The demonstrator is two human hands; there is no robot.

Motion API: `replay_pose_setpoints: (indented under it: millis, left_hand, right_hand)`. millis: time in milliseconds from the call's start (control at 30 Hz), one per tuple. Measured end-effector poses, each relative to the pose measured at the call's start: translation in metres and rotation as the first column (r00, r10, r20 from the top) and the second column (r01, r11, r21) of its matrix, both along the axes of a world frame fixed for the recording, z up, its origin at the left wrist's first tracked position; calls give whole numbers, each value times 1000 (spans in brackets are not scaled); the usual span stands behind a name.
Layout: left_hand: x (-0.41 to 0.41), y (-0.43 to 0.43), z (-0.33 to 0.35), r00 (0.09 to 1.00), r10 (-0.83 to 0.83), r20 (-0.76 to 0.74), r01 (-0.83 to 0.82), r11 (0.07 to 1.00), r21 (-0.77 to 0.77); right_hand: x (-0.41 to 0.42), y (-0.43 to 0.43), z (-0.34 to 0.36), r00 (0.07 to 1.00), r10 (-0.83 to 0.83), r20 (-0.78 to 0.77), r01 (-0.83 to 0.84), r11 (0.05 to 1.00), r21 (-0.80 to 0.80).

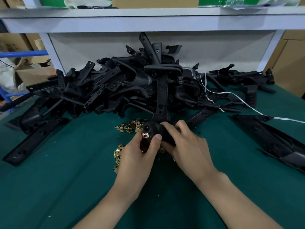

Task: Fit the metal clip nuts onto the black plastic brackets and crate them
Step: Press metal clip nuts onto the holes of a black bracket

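The left hand [140,156] grips the near end of a black plastic bracket [154,130]. Its fingers are curled under the part and its thumb is pressed on top. A small metal clip nut [145,135] sits on the bracket's edge, touching the left fingertips. The right hand [186,146] wraps the same bracket from the right side, fingers curled over it. Both hands hold the bracket just above the green-covered desk [66,179].

Loose brass-coloured clip nuts [130,127] lie scattered on the desk beside and beyond the hands. A large heap of black plastic brackets [132,85] fills the desk's far half. A white string [231,95] trails over the heap's right side. A white shelf [148,22] spans above the heap.
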State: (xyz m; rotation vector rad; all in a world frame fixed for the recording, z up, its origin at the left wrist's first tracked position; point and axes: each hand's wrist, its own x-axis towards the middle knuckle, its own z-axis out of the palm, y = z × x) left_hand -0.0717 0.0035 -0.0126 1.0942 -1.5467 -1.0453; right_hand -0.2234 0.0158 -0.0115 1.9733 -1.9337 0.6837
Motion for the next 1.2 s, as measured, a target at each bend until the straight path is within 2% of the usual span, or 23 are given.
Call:
replay_pose_setpoints:
  millis: [167, 633, 1000, 1200]
  left_hand:
    - [-1, 1, -3, 999, 37, 5, -37, 999, -30]
    - [-2, 1, -5, 994, 71, 85, -59, 989, -133]
    - [-2, 2, -4, 993, 84, 79, -76, 992, -103]
    - [0, 2, -5, 943, 211, 259, -172, 971, -163]
  right_hand:
    - [2, 1, 1, 1000, 9, 20, -10, 999, 32]
    - [5, 3, 1, 999, 13, 52, -13, 1000, 0]
    - [5, 2, -1, 999, 3, 52, -1, 999, -42]
    - [10, 2, -3, 999, -6, 47, 9, 998, -62]
